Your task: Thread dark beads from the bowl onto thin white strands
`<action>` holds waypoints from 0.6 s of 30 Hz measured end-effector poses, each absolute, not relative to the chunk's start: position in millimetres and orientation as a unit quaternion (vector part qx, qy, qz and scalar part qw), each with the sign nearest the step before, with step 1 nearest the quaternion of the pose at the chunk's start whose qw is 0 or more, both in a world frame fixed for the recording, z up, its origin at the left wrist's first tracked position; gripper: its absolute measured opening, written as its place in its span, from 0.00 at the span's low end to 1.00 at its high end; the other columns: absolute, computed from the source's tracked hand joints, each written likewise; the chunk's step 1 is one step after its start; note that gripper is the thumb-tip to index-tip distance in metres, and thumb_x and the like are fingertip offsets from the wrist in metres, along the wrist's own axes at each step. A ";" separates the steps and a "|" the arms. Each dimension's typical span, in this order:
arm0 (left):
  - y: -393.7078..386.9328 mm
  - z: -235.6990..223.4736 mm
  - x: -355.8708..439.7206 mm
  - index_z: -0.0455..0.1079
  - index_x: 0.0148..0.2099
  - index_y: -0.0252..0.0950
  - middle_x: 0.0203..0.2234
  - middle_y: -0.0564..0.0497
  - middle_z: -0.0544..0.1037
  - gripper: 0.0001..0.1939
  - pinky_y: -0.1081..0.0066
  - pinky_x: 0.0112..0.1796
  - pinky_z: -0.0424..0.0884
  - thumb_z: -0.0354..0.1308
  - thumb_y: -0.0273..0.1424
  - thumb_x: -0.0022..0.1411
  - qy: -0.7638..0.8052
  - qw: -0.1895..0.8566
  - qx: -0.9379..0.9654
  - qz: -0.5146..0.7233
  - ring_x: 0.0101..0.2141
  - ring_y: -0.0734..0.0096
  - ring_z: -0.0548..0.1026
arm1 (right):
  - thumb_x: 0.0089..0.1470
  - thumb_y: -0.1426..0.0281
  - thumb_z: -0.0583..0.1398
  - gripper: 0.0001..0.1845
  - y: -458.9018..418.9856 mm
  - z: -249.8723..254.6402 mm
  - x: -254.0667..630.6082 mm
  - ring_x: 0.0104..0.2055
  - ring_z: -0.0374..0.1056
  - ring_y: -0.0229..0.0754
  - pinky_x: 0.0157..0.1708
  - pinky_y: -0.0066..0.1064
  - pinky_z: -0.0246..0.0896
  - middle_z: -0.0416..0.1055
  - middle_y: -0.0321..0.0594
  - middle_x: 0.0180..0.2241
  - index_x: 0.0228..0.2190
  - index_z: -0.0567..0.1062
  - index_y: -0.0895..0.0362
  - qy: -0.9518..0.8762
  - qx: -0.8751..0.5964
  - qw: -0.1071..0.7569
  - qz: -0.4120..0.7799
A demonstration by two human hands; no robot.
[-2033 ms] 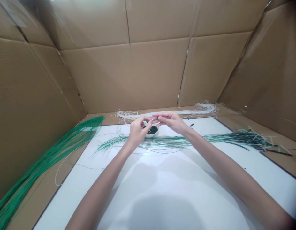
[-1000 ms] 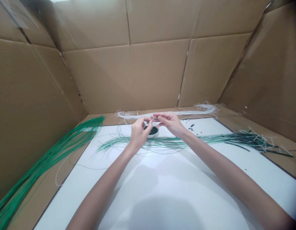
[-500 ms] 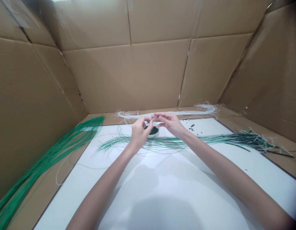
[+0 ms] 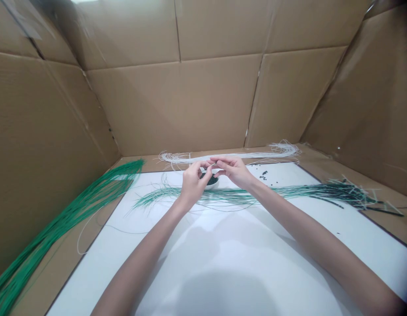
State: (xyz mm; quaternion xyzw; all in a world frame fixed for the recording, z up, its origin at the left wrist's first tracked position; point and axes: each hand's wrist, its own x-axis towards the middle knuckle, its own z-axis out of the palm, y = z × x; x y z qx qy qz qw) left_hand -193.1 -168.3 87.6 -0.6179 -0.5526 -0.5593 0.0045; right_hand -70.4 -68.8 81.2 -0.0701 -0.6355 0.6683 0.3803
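Note:
My left hand [image 4: 192, 181] is closed in a pinch, with a short pale bit of thin strand [image 4: 213, 164] showing at its fingertips. Facing it, my right hand [image 4: 235, 171] pinches a tiny dark bead-like piece at the strand's other end; the fingers partly hide it. Just under both hands stands a small white bowl [image 4: 212, 186] full of dark little pieces. A bundle of long green strands [image 4: 229, 194] lies crosswise below the bowl, and its right end carries dark threaded sections [image 4: 341, 193] and pale tips.
Loose dark bits [image 4: 264, 174] are scattered on the white board [image 4: 236, 245] right of the bowl. White strands [image 4: 249, 155] lie along the back cardboard wall [image 4: 177, 105]. A thick green strand bundle [image 4: 68, 213] runs down the left side. Cardboard walls enclose the sides.
The fingertips of my two hands have come slightly closer together, and a dark piece now shows at my right fingertips. The bundles and bowl stay put.

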 end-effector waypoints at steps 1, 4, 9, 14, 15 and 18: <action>-168.4 87.8 -193.0 0.65 0.30 0.35 0.23 0.55 0.69 0.05 0.77 0.24 0.58 0.52 0.30 0.57 -0.553 0.006 -0.616 -0.561 0.20 0.80 0.59 | 0.46 0.66 0.63 0.12 -69.0 81.4 -70.2 0.39 0.71 0.41 0.29 0.28 0.69 0.75 0.41 0.40 0.36 0.77 0.53 -0.633 -0.066 0.379 0.671; -168.9 88.1 -192.8 0.65 0.30 0.35 0.23 0.55 0.69 0.04 0.77 0.24 0.58 0.52 0.29 0.57 -0.553 0.013 -0.613 -0.564 0.20 0.80 0.59 | 0.46 0.65 0.62 0.11 -69.0 81.8 -69.9 0.40 0.71 0.41 0.29 0.27 0.69 0.74 0.41 0.40 0.36 0.77 0.52 -0.628 -0.064 0.380 0.676; -169.3 87.9 -193.2 0.65 0.31 0.35 0.22 0.55 0.69 0.04 0.77 0.24 0.58 0.52 0.29 0.57 -0.551 0.015 -0.612 -0.567 0.20 0.80 0.59 | 0.46 0.64 0.63 0.13 -68.3 81.8 -69.7 0.40 0.71 0.42 0.30 0.28 0.69 0.74 0.42 0.41 0.36 0.76 0.53 -0.619 -0.074 0.379 0.684; -169.2 87.6 -193.4 0.65 0.31 0.35 0.23 0.55 0.70 0.03 0.77 0.24 0.58 0.53 0.29 0.56 -0.548 0.016 -0.610 -0.572 0.20 0.80 0.59 | 0.46 0.64 0.62 0.13 -67.8 81.5 -69.5 0.40 0.71 0.41 0.29 0.27 0.68 0.74 0.42 0.42 0.36 0.76 0.53 -0.613 -0.061 0.374 0.693; -169.2 87.6 -193.4 0.66 0.31 0.35 0.23 0.55 0.70 0.03 0.77 0.24 0.58 0.52 0.29 0.57 -0.548 0.015 -0.610 -0.572 0.20 0.80 0.59 | 0.46 0.64 0.62 0.13 -67.8 81.6 -69.4 0.40 0.71 0.41 0.29 0.27 0.68 0.74 0.42 0.41 0.36 0.76 0.53 -0.613 -0.060 0.374 0.693; -169.4 88.0 -193.1 0.66 0.31 0.35 0.23 0.55 0.70 0.04 0.77 0.24 0.58 0.52 0.29 0.57 -0.551 0.014 -0.612 -0.567 0.20 0.80 0.59 | 0.46 0.64 0.62 0.12 -68.2 81.8 -69.1 0.40 0.71 0.41 0.29 0.27 0.68 0.74 0.41 0.41 0.36 0.76 0.53 -0.615 -0.065 0.375 0.690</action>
